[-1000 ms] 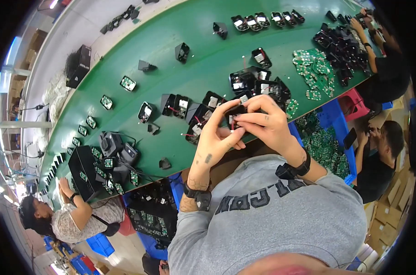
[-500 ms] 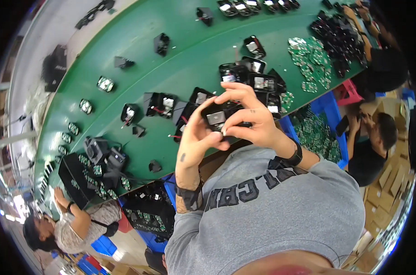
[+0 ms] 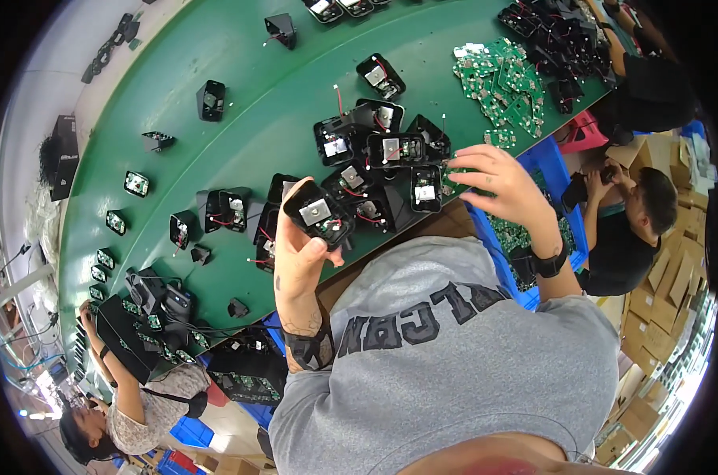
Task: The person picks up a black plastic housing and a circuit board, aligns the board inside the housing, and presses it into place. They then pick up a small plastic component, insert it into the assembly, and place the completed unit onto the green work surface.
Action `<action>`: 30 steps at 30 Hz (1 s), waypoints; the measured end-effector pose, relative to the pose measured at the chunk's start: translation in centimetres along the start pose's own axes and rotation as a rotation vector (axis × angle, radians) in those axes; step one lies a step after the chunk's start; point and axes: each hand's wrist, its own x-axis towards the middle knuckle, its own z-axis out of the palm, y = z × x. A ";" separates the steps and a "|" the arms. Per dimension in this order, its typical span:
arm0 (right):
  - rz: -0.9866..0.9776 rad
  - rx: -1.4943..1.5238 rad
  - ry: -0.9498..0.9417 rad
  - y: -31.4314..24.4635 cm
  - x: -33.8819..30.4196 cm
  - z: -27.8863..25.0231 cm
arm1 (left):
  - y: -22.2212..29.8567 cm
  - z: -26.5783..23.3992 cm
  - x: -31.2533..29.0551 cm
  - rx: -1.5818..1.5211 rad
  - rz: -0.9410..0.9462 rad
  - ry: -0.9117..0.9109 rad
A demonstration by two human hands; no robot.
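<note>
My left hand (image 3: 297,257) is closed round a black plastic housing (image 3: 337,228), its open side facing up with a silvery block inside. My right hand (image 3: 505,188) is off to the right, fingers stretched and apart, with nothing seen in it. Its fingertips are beside a few small green circuit boards (image 3: 449,184) at the table edge; whether they touch is hard to tell. Between the hands lies a cluster of similar black housings, one of them (image 3: 426,190) close to my right fingertips. Several have silvery blocks and thin red wires.
On the green table (image 3: 256,142) a heap of green circuit boards (image 3: 505,83) lies far right, beside piled black housings (image 3: 553,47). A blue bin (image 3: 582,229) of boards stands by the right edge. More housings dot the left. Co-workers sit on both sides.
My right hand has let go of the housing and moved right toward the small boards. My left hand keeps the housing, now tilted and further left. The whole view has shifted.
</note>
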 end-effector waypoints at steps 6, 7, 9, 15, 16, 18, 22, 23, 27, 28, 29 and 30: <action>0.051 -0.077 0.075 2.0 -1.6 1.6 | -0.2 2.0 0.3 0.026 -0.061 -0.023; 0.089 -0.050 0.113 2.4 -1.8 1.6 | 0.0 1.9 0.3 0.030 -0.047 -0.024; 0.112 -0.062 0.131 2.7 -2.1 1.5 | 0.1 1.3 0.1 0.042 -0.002 -0.021; 0.160 -0.084 0.279 2.1 -2.0 1.9 | -0.5 2.8 -0.3 0.101 0.078 0.137; 0.281 0.081 0.367 1.2 -1.5 1.7 | -0.6 3.0 -0.3 0.179 0.089 0.179; 0.374 0.354 0.508 -0.5 0.2 1.5 | -0.9 3.2 -0.1 0.336 0.169 0.215; 0.133 0.611 0.562 -4.2 4.4 2.6 | -0.9 3.5 0.4 0.258 0.201 0.177; 0.104 0.619 0.575 -5.4 5.7 2.7 | -0.6 3.9 0.4 0.282 0.225 0.179; -0.096 0.497 0.596 -7.6 8.3 3.3 | 0.1 4.4 0.4 0.307 0.251 0.188; -0.108 0.454 0.607 -8.0 8.5 3.3 | 0.1 4.5 0.4 0.269 0.259 0.186; -0.114 0.461 0.605 -8.2 8.7 3.4 | 0.2 4.4 0.4 0.232 0.266 0.181; -0.113 0.450 0.607 -8.3 8.8 3.5 | 0.3 4.2 0.2 0.246 0.273 0.175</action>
